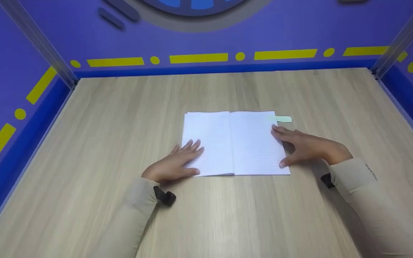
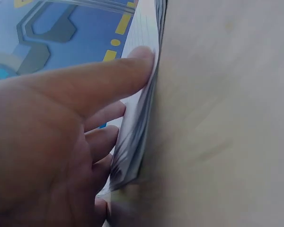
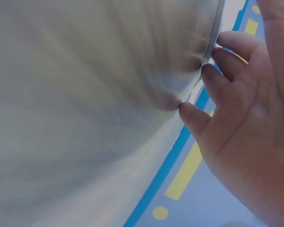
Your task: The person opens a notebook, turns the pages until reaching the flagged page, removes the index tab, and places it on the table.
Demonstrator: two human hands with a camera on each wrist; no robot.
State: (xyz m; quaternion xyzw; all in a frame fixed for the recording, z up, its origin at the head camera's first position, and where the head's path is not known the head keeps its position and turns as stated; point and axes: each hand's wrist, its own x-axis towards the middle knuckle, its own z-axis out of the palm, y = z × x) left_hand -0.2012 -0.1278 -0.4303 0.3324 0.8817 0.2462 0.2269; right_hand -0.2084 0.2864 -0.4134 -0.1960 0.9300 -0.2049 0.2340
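Observation:
An open notebook (image 1: 253, 147) with lined white pages lies flat on the wooden table, its fold running down the middle. From the upper part of its right page a pale green tab (image 1: 283, 119) sticks out past the edge. My left hand (image 1: 174, 163) rests with spread fingers on the left page's outer edge; in the left wrist view its thumb (image 2: 137, 71) lies on the paper near the lower edge. My right hand (image 1: 301, 145) touches the right page's outer edge, thumb lower and fingers higher. Neither hand is curled round anything.
The light wooden table (image 1: 120, 107) extends on all sides of the notebook. Blue panels with yellow markings (image 1: 198, 57) stand along its back and both sides. A black wrist strap (image 1: 165, 196) sits at the left sleeve cuff, another black piece (image 1: 327, 180) at the right.

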